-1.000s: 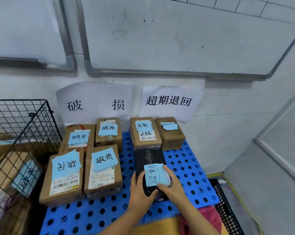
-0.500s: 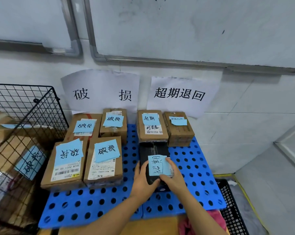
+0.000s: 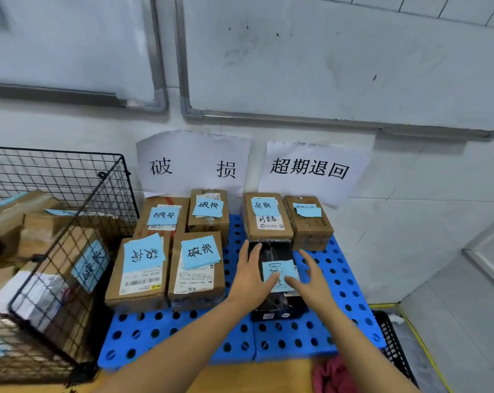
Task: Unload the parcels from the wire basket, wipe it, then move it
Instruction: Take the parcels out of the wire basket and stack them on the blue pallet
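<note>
Left hand (image 3: 250,279): fingers straight and close together, laid flat along the left edge of the black parcel (image 3: 274,252); it grips nothing.
Right hand (image 3: 314,282): fingers straight and spread over the parcel's right side, thumb reaching across the blue note (image 3: 281,269); it holds nothing, and whether it touches the parcel cannot be told.
Black parcel: lies flat on the blue perforated pallet (image 3: 319,336) between the two hands, the handwritten blue note on its top, its far end just beside a brown box (image 3: 265,219).
Right group: that brown box and a second box (image 3: 309,231) stand side by side against the wall under the right paper sign (image 3: 311,168), each with a blue note.
Left group: four noted boxes (image 3: 197,279) sit in two rows on the pallet under the left paper sign (image 3: 193,165).
Wire basket (image 3: 56,152): stands to the left of the pallet, well apart from both hands, with brown parcels (image 3: 36,219) piled inside, some bearing blue notes.
Near edge: a pink cloth (image 3: 329,375) lies below the pallet; a black crate (image 3: 393,347) sits at its right corner.
Wall: whiteboards (image 3: 325,52) hang above the signs.
</note>
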